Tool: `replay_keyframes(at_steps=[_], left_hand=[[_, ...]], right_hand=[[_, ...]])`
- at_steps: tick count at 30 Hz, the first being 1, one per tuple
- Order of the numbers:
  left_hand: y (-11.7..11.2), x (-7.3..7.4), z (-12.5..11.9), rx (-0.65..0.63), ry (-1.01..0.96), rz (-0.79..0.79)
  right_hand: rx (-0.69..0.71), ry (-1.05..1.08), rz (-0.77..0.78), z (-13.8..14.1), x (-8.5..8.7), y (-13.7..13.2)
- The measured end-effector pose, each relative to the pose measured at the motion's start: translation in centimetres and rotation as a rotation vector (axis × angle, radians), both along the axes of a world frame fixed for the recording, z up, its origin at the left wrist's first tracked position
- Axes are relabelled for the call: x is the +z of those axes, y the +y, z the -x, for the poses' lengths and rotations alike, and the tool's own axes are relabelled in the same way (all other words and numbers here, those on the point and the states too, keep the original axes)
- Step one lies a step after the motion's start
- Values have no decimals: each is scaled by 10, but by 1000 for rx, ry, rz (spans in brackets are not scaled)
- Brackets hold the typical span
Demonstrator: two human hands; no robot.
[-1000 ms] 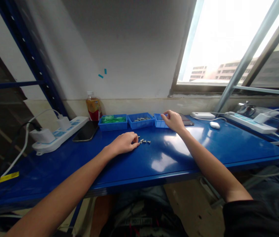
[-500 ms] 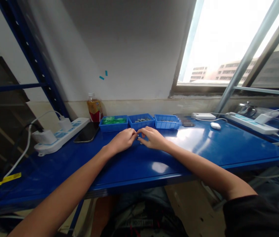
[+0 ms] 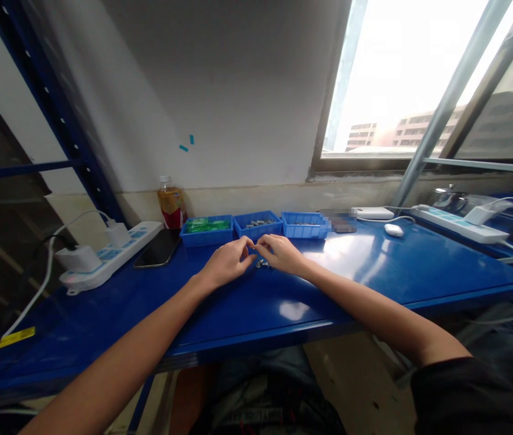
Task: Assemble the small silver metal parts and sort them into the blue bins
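Note:
My left hand [image 3: 229, 261] and my right hand [image 3: 278, 252] meet over the blue table, fingertips touching or nearly so. Both are closed in a pinch, and whatever lies between the fingers is too small to make out. Just below the fingertips, small silvery metal pieces [image 3: 261, 264] lie on the tabletop. Behind the hands stand three blue bins in a row: the left bin [image 3: 208, 239] has green plastic bags [image 3: 206, 224], the middle bin [image 3: 257, 230] holds grey metal parts [image 3: 256, 223], and the right bin [image 3: 302, 231] contains small metal pieces.
On the left, a white power strip [image 3: 115, 257] with plugged-in chargers lies beside a black phone [image 3: 158, 249]. A drink bottle [image 3: 172, 205] stands near the wall. To the right are a white earbud case [image 3: 393, 230], a white power bank [image 3: 371, 213] and another power strip [image 3: 460, 226].
My left thumb and fingers have parted a little while the fingertips stay together. More of the metal pieces on the table now shows below the hands. The view has shifted slightly.

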State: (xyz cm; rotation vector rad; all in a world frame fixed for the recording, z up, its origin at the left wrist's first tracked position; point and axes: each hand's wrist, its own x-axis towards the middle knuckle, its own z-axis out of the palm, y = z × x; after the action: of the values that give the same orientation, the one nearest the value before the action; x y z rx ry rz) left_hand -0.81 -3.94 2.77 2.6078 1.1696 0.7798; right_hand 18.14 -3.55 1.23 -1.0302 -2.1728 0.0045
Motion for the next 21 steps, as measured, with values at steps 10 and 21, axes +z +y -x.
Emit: replay_keyframes(at_steps=[10,21], left_hand=[[-2,3,-2,23,-3,-28],[1,0,-1,38,23,-19]], right_hand=[[81,4,5,-2,5,-5],[-14,-106,-90,-12,19,-2]])
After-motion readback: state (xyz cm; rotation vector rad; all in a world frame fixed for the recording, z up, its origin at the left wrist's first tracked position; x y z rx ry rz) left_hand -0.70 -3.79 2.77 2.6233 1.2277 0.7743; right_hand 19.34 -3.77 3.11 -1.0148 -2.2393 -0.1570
